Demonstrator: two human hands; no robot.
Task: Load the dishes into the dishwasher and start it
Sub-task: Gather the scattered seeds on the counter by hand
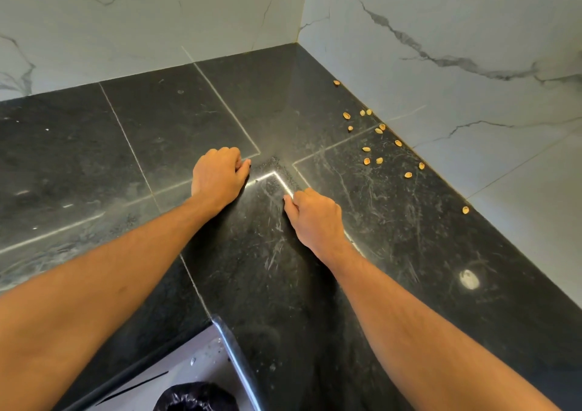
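The bench [157,121] is black with pale streaks; the walls [441,17] are white with grey veins; the shells [366,149] are tan.

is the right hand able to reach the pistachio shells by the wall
Probably yes: the right hand rests on bare countertop, and nothing stands between it and the pistachio shells.

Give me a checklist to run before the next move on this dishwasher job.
1. Dishes in view: not ok, none show.
2. Dishwasher in view: not ok, none shows.
3. Empty left hand: cannot tell, its fingers are curled under on the countertop.
4. Empty right hand: cannot tell, its fingers are curled too.
5. Clean counter: not ok, nut shells lie scattered along the right wall.
6. Waste spot: ok, a black bag shows below the counter edge.
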